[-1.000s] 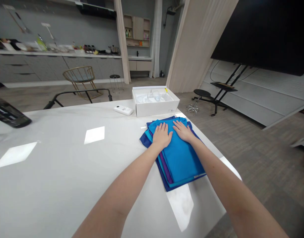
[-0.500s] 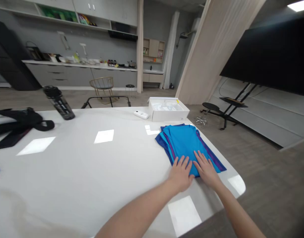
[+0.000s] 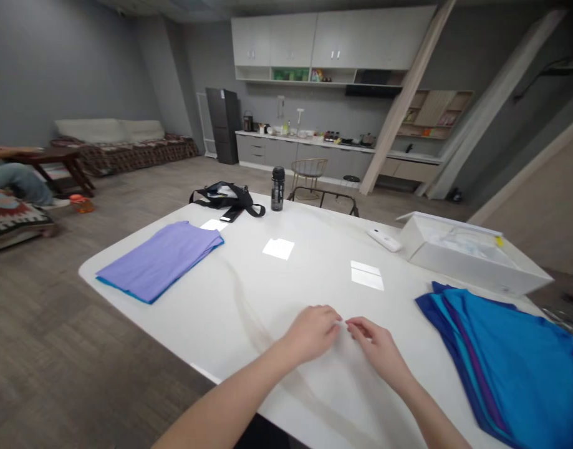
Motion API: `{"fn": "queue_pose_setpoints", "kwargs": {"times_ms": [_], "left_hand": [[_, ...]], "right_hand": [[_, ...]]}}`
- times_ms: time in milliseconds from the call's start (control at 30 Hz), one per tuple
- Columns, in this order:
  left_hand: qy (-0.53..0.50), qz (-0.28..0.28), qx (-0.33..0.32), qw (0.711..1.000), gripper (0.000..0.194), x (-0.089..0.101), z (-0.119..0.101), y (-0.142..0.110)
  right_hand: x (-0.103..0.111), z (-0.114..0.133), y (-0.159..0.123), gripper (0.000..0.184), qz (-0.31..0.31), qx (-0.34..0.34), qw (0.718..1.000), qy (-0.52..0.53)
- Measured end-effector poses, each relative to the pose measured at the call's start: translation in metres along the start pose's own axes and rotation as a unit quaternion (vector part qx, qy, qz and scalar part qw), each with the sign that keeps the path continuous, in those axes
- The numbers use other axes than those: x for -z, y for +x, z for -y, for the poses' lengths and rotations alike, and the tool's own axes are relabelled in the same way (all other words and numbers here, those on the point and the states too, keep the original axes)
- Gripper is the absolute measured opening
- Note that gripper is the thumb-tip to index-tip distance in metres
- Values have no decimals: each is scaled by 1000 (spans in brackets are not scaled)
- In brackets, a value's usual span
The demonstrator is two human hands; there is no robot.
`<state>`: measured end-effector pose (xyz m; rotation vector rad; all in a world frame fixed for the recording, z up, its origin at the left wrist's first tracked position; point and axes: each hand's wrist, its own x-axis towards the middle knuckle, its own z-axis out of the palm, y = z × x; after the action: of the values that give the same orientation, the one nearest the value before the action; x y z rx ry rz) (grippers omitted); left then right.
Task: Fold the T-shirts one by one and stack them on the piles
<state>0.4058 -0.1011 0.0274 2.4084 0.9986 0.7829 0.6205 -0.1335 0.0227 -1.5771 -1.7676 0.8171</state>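
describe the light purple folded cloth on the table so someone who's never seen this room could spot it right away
On the large white table, go to the end farthest from the white box. The folded lilac cloth lies flat there near the table's edge, with a thin blue edge showing beneath it. It is the only pale purple pile, unlike the deep blue stack at the other end.

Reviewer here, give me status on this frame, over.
Left hand, right hand: fingertips nearly meeting over table, any pinch unclear. Blue folded stack to their right, untouched. Lilac folded cloth far left, nothing between.
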Motion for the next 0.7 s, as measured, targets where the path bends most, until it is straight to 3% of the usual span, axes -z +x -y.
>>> {"fn": "queue_pose_setpoints", "kwargs": {"times_ms": [100, 200, 300, 367, 433, 533, 700], "left_hand": [[44, -115, 109, 986, 25, 66, 83, -43], [142, -200, 200, 949, 28, 125, 168, -86], [227, -231, 296, 898, 34, 173, 240, -118], [272, -217, 356, 867, 41, 197, 275, -130], [301, -188, 396, 847, 45, 213, 301, -137], [312, -150, 417, 840, 37, 228, 320, -143], [311, -166, 403, 844, 29, 238, 315, -149]], "right_hand": [[-84, 55, 60, 27, 97, 44, 992, 74], [-163, 97, 115, 16, 177, 44, 972, 147], [-232, 133, 164, 10, 219, 23, 958, 182], [-270, 154, 190, 10, 232, 22, 954, 186], [-300, 173, 209, 10, 241, 34, 952, 185], [-325, 189, 221, 13, 249, 62, 949, 183], [-333, 187, 218, 15, 250, 82, 949, 175]]}}
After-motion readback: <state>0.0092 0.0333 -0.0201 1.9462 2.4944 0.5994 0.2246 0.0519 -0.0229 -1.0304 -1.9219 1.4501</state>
